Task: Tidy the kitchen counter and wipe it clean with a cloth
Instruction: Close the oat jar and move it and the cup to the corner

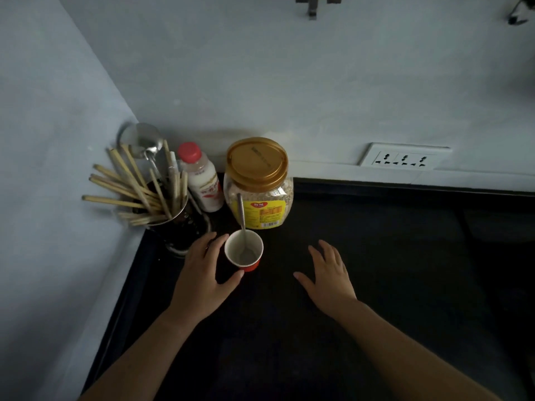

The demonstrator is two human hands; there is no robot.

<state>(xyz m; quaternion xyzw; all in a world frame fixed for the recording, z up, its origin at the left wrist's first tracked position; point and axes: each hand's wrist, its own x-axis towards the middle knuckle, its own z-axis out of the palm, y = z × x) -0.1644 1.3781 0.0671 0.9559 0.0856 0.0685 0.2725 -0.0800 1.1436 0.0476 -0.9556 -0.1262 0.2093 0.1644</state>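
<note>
A small red paper cup (243,252) with a white inside stands on the black counter (390,256), and a metal spoon (242,215) leans in it. My left hand (202,279) curves around the cup's left side with fingers apart; the thumb tip is at the cup's base, and I cannot tell whether it touches. My right hand (330,276) hovers to the right of the cup, fingers spread and holding nothing. Behind the cup stands a clear oat jar (259,186) with a gold lid. No cloth is in view.
In the left corner a metal holder (176,227) carries several chopsticks and a ladle. A white milk bottle (202,183) with a red cap stands beside the jar. A wall socket (405,157) sits on the back wall at the right.
</note>
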